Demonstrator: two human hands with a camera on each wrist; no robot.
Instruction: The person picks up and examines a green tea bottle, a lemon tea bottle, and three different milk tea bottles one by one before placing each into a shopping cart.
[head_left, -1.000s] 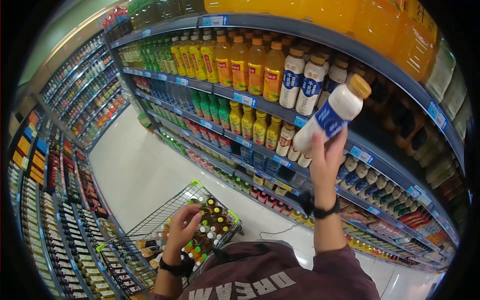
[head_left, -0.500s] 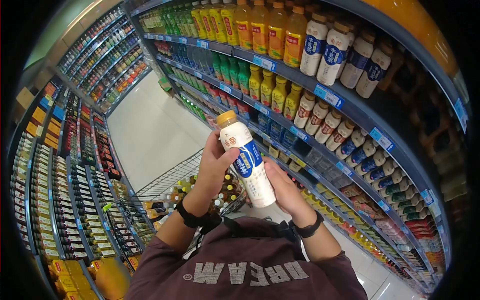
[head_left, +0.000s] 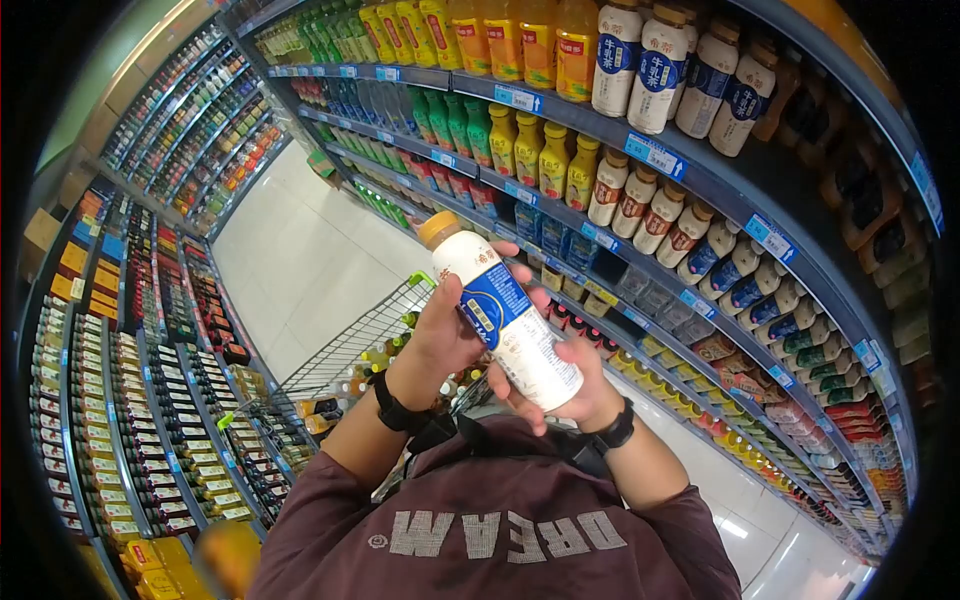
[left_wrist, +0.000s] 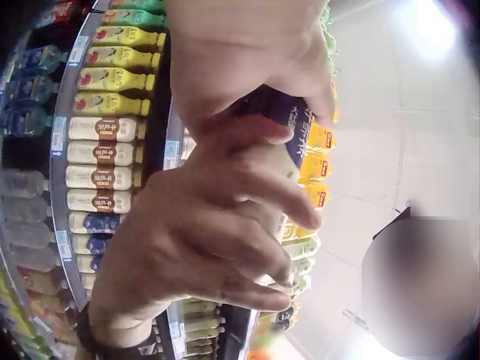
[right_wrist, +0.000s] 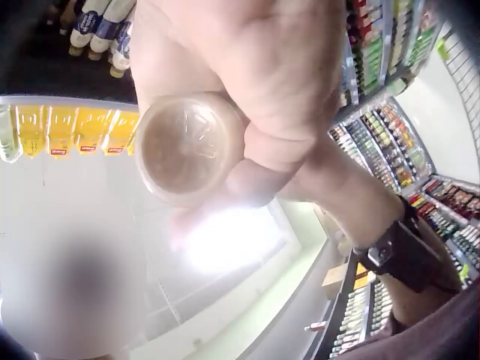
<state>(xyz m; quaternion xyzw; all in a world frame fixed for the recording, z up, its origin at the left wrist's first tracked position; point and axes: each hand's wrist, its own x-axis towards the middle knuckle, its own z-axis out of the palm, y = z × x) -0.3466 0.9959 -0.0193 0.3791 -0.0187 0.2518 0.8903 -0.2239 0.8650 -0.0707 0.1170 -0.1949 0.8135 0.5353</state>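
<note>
A white bottle with a blue label and yellow-brown cap (head_left: 500, 320) is held tilted in front of the chest, cap toward upper left. The left hand (head_left: 447, 335) grips its upper part, thumb on the near side and fingertips showing past the far side. The right hand (head_left: 565, 385) holds the lower end, its fingers round the underside. In the left wrist view the right hand's fingers (left_wrist: 247, 202) spread across the bottle's back, below the left hand (left_wrist: 240, 67). The right wrist view shows the bottle's round base (right_wrist: 187, 150) against the right hand (right_wrist: 255, 82).
Shelves of bottles line the right side, with similar white bottles (head_left: 657, 75) on an upper shelf. A wire cart (head_left: 345, 345) holding many bottles stands beyond the left forearm. More stocked shelves (head_left: 140, 400) run along the left; a pale floor (head_left: 300, 240) lies between.
The bottle has come from beside the shelf in the right hand to the chest, where the left hand has gripped it too. Since half a second ago it has turned and tilted further.
</note>
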